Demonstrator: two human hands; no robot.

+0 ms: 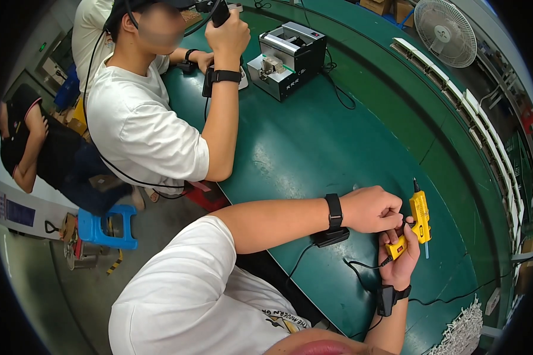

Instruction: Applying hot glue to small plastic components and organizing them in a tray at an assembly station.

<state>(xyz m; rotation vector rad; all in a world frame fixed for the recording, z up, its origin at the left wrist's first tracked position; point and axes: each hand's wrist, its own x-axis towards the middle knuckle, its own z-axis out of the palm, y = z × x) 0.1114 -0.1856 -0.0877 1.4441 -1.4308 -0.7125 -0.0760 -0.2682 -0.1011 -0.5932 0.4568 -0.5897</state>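
Observation:
A yellow hot glue gun (420, 212) is held by its grip in my right hand (403, 263), over the right side of the green table. Its black nozzle points away from me, a pale stick shows at its rear, and a black cord leaves the grip. My left hand (368, 209) is closed, its fingers curled close beside the gun and against my right fingers. Whatever those fingertips pinch, if anything, is hidden. Both wrists wear black bands with small dark boxes.
A co-worker in a white shirt (151, 127) sits at the far left, near a black and silver machine (287, 56). White short pieces (461, 331) are piled at the lower right. Beyond the green table (314, 148) stand a fan (445, 32) and a white rail. A blue stool (108, 226) is on the floor.

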